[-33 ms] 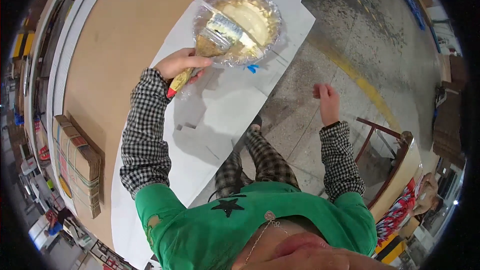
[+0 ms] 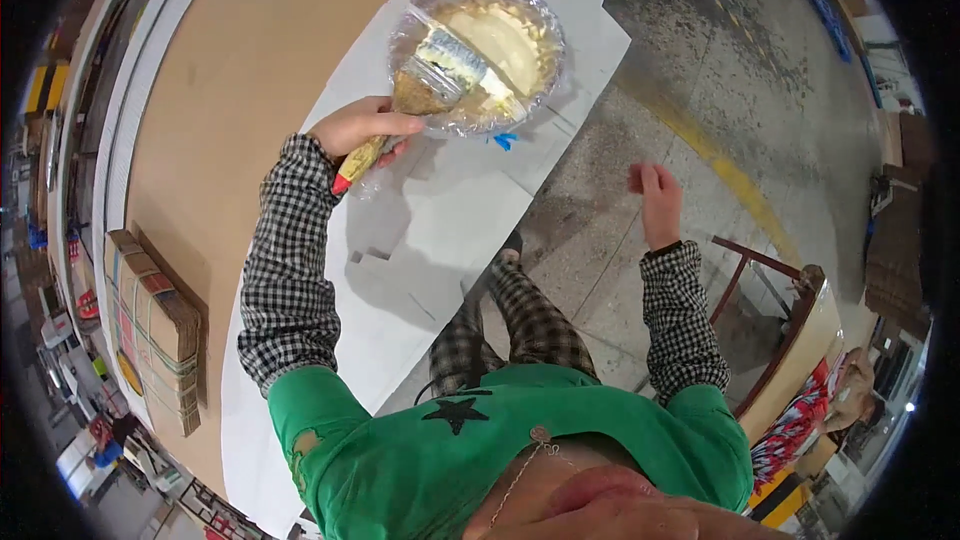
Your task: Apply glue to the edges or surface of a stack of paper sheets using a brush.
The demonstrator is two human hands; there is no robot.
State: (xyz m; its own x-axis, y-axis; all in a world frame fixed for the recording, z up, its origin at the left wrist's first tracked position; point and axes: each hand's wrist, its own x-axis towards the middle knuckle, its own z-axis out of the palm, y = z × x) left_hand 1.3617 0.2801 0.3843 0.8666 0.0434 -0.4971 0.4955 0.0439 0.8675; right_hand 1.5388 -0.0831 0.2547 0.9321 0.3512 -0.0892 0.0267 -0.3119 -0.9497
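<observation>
Brush (image 2: 422,92) and bowl (image 2: 553,38) sit together at the far part of the white sheet (image 2: 475,210), both on the left hand's (image 2: 368,130) side. The brush runs slantwise: red handle end near and left, bristles far and right, over the pale paste (image 2: 508,45) in the bowl. The left hand is at the bowl's near-left rim, its thumb pressed over the handle and its fingers bent beneath, pinching the brush between them; whether it grips the rim too, I cannot tell. From that hand, the paste lies far and to the right.

The right hand (image 2: 657,202) is well apart, nearer and to the right, above the floor (image 2: 590,265). Its fingers curl inward with nothing visible in them; whether the tips meet, I cannot tell. A blue scrap (image 2: 503,142) is just beside the bowl's near edge.
</observation>
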